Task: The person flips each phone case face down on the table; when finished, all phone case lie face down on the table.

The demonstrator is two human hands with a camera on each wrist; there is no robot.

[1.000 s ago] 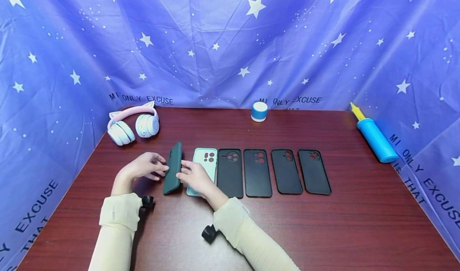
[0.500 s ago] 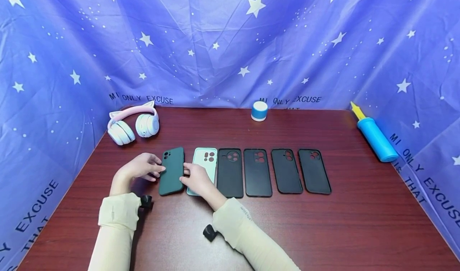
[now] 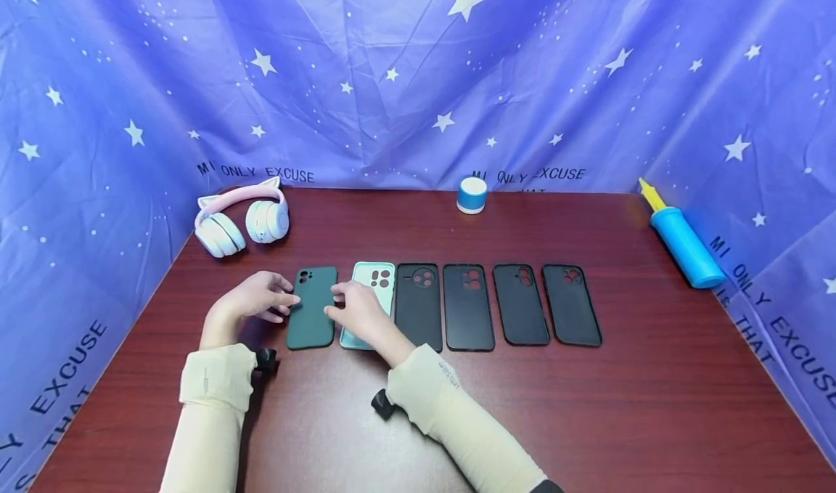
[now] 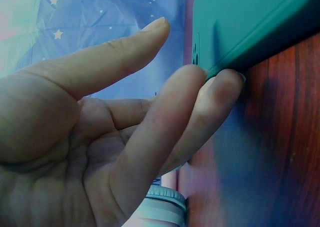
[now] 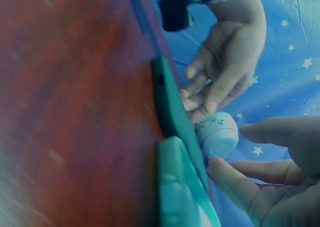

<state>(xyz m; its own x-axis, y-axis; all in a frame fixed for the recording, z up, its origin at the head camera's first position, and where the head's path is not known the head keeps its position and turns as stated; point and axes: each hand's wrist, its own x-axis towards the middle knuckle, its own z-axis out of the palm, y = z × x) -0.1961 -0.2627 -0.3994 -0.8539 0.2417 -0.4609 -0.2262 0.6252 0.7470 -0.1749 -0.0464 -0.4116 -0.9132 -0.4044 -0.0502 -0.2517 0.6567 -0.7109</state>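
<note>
A dark green phone case (image 3: pixel 313 308) lies back side up at the left end of a row of cases. My left hand (image 3: pixel 257 297) is at its left edge; in the left wrist view the fingertips (image 4: pixel 227 84) are at the case's edge, the thumb apart from them. Whether they touch is hard to tell. My right hand (image 3: pixel 359 310) hovers over the mint phone case (image 3: pixel 366 274) and hides part of it. In the right wrist view its thumb and fingers (image 5: pixel 232 182) stand apart with nothing between them.
Several black phone cases (image 3: pixel 418 319) lie inner side up to the right of the mint one. Cat-ear headphones (image 3: pixel 242 221) are at the back left. A blue and white cylinder (image 3: pixel 472 196) stands at the back, and a blue pump (image 3: pixel 687 247) lies at the right edge.
The green case, tilted up on its long edge and held by the right hand, has come down flat. The right hand has let go and moved slightly off it. The left hand barely moved.
</note>
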